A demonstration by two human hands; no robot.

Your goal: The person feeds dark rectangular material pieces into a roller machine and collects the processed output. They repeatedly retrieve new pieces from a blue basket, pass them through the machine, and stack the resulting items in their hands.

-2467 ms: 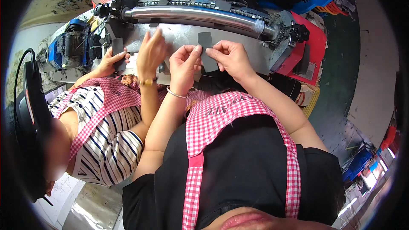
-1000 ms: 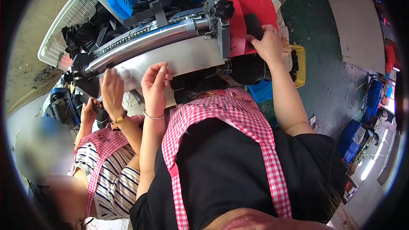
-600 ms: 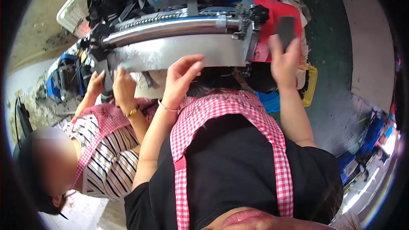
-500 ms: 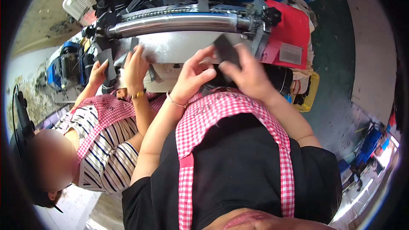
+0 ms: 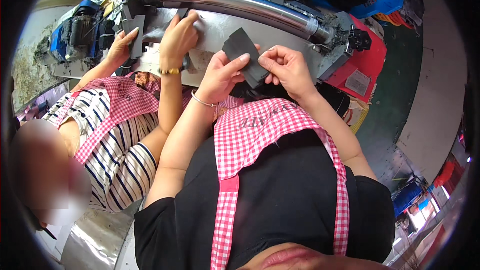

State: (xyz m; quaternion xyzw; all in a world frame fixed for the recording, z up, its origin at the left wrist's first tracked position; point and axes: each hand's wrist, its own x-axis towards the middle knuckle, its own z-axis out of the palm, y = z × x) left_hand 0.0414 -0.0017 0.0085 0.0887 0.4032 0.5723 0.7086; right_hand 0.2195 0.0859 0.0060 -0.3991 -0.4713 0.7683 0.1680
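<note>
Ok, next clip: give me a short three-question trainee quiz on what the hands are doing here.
1. True or false: the left hand and right hand both hold the dark flat piece.
2. What shiny part runs across the top of the machine? A) a metal roller B) a wooden board C) a glass tube
3. Whose hand, with the gold bracelet, rests on the metal plate?

Key: 1 true. 2 A. 3 the co-worker in the striped shirt, seated to the left.
</note>
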